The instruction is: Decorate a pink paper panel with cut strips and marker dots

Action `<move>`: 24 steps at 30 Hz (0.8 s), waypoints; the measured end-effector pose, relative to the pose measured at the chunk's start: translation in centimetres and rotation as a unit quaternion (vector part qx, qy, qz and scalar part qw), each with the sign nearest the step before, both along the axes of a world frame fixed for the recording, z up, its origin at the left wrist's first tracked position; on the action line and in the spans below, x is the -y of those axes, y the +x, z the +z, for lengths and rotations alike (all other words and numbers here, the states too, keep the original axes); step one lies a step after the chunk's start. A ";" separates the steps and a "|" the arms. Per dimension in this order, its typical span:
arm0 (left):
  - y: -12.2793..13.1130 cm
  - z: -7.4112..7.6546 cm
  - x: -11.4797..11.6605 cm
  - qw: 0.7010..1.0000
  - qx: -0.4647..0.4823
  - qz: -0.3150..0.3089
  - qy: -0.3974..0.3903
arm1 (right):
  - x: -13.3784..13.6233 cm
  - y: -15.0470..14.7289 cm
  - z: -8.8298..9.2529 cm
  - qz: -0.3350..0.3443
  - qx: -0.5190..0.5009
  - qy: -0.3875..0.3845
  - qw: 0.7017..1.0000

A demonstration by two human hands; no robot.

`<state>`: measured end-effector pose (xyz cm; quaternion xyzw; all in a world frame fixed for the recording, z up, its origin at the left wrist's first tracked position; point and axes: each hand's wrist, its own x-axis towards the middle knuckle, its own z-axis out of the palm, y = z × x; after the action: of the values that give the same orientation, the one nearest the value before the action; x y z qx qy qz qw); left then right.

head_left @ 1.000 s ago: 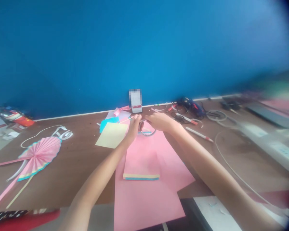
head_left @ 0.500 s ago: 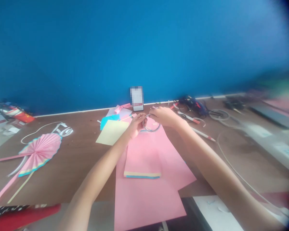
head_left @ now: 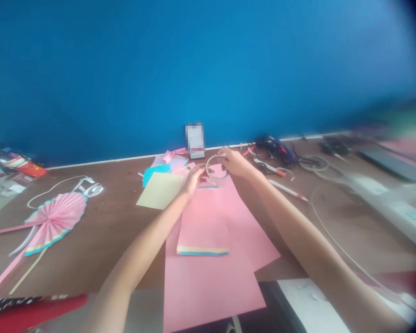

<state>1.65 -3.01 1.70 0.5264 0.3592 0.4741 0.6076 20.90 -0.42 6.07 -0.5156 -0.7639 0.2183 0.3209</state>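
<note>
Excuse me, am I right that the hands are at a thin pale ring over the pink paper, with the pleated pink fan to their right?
Not quite: the head view shows the pleated pink fan to the left of the hands, not the right. The thin pale ring over the pink paper stands as you say.

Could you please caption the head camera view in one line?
Right hand holds a white ring over pink paper, left hand close beside it.

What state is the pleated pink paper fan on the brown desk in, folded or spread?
Spread: the pleated pink paper fan lies fanned open on the brown desk, its pleats radiating out to a blue-and-yellow edged rim.
</note>
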 end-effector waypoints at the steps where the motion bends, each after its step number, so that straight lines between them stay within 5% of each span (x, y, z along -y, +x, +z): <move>1: 0.2 -0.2 0.1 0.998 -0.066 0.001 0.022 | -0.4 0.2 -0.8 -0.025 -0.023 -0.013 0.999; 4: 0.8 -0.8 0.5 0.954 -0.275 -0.017 0.118 | -1.6 0.9 -3.0 -0.121 -0.084 -0.045 0.988; 7: 1.1 -1.4 1.2 0.862 -0.444 -0.016 0.243 | -2.4 1.4 -4.7 -0.162 -0.103 -0.088 0.977; 11: 1.0 -1.6 1.5 0.790 -0.531 -0.021 0.306 | -2.5 1.4 -5.8 -0.226 -0.030 -0.017 0.974; 14: 0.8 -1.8 1.2 0.797 -0.521 -0.018 0.304 | -1.9 0.8 -6.1 -0.276 0.041 0.104 0.955; 17: 0.7 -1.9 0.6 0.838 -0.468 -0.003 0.281 | -0.5 0.1 -6.3 -0.263 0.017 0.158 0.951; 20: 0.6 -1.9 0.0 0.896 -0.373 0.017 0.239 | 1.5 -0.2 -6.6 -0.138 -0.076 0.132 0.979; 24: 0.5 -1.8 -0.2 0.944 -0.260 0.049 0.199 | 4.4 0.2 -6.6 0.034 -0.174 -0.006 0.984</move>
<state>2.18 -2.78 -0.10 0.7234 0.4281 0.4116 0.3522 21.08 -4.81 -0.55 -0.4456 -0.7119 0.3202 0.4384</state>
